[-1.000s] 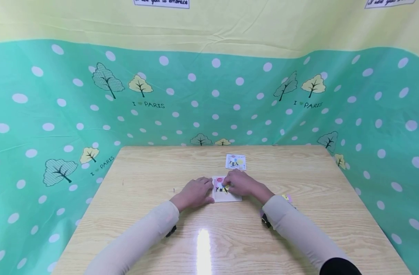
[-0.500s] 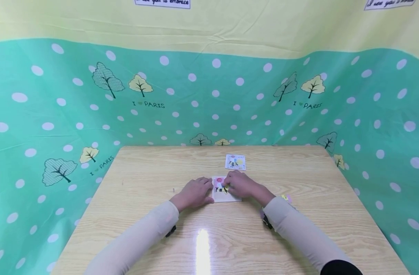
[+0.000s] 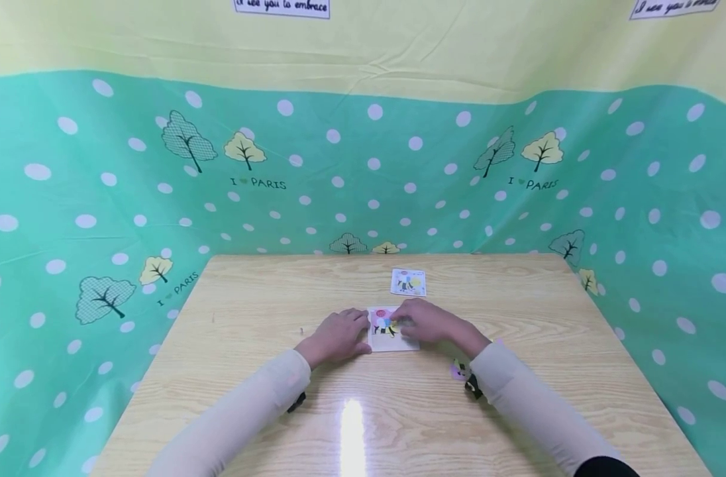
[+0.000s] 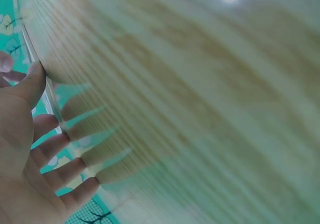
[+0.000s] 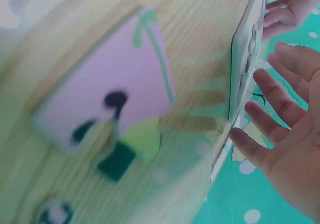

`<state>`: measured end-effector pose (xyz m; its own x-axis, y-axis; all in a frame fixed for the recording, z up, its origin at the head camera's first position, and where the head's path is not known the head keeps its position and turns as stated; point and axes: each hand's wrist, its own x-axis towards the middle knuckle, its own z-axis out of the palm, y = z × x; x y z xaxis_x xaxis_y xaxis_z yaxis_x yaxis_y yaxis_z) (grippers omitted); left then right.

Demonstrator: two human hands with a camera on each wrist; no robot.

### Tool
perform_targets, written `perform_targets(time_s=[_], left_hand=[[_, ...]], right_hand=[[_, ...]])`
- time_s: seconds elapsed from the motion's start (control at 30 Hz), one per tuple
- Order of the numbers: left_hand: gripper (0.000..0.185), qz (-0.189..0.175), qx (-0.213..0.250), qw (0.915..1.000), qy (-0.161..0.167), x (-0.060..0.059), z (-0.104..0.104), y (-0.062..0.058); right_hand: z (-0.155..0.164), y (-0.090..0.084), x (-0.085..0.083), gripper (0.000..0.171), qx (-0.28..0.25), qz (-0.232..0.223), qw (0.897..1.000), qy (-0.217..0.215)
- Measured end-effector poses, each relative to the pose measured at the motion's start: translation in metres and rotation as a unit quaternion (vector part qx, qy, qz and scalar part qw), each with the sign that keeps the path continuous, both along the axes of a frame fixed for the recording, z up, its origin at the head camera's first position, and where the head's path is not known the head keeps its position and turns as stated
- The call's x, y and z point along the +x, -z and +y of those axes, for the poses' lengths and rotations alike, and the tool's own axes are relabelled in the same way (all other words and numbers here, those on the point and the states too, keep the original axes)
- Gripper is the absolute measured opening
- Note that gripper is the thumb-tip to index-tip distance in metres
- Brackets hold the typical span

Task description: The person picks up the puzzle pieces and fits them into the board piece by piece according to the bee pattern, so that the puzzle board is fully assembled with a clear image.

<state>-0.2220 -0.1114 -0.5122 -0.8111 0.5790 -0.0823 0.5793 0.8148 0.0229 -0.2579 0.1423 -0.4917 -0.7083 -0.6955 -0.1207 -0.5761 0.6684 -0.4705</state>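
A white square puzzle board (image 3: pixel 387 344), partly filled with a pink, yellow and black bee picture, lies mid-table in the head view. Along its left edge rests my left hand (image 3: pixel 336 336), fingers extended and thumb near the lower corner. My right hand (image 3: pixel 428 320) is over the board's right part, its fingers loosely bent and no piece visible between them. In the right wrist view a pink puzzle piece (image 5: pixel 95 93) with black and green marks lies on the wood, apart from that hand. The right fingers hide part of the board's picture.
A small picture card (image 3: pixel 408 283) with a similar bee lies behind the board. Loose puzzle pieces (image 3: pixel 460 370) lie beside the right forearm, partly hidden by the sleeve. Green dotted cloth (image 3: pixel 373 162) hangs around the wooden table (image 3: pixel 250 291).
My right hand has shifted slightly right and toward me, uncovering more of the picture and a loose piece by the forearm. My left hand has stayed at the board's edge.
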Motion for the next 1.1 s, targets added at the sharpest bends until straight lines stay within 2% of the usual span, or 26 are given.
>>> perform_targets(time_s=[0.37, 0.73, 0.97, 1.1], left_hand=[[0.062, -0.002, 0.005, 1.0, 0.0, 0.001, 0.0, 0.0], [0.063, -0.008, 0.011, 0.9999, -0.004, 0.003, 0.0, -0.002], [0.062, -0.006, 0.007, 0.9999, -0.004, 0.002, 0.0, -0.002], [0.063, -0.006, 0.005, 1.0, -0.005, 0.002, 0.001, -0.001]], right_hand=[[0.033, -0.008, 0.011, 0.036, -0.021, 0.007, 1.0, 0.005], [0.074, -0.012, 0.021, 0.036, -0.036, 0.011, 0.996, 0.075], [0.105, -0.01, 0.026, 0.037, -0.059, -0.006, 0.99, 0.126], [0.122, -0.008, 0.03, 0.038, -0.06, -0.012, 0.989, 0.138]])
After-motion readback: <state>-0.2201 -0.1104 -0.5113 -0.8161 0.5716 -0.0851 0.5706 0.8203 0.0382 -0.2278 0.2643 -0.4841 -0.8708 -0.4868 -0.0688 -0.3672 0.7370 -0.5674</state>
